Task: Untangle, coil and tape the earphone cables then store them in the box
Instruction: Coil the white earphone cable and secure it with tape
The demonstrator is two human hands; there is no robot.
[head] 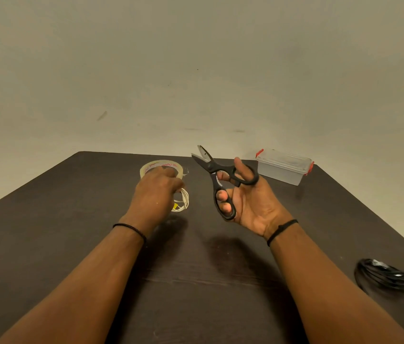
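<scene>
Dark brown wooden bench (72, 244). Left hand (156, 194): fingers clamped on coiled white earphone cable (183, 200), beside clear tape roll (162, 168). Right hand (250, 202): fingers through black-handled scissors (217, 177), blades apart. Coiled black cable (383, 275) near right; clear red-latched plastic box (284, 166) far right.

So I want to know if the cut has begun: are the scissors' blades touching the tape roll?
Apart. The head view shows the scissors blades open, with bare table between them and the tape roll.
</scene>
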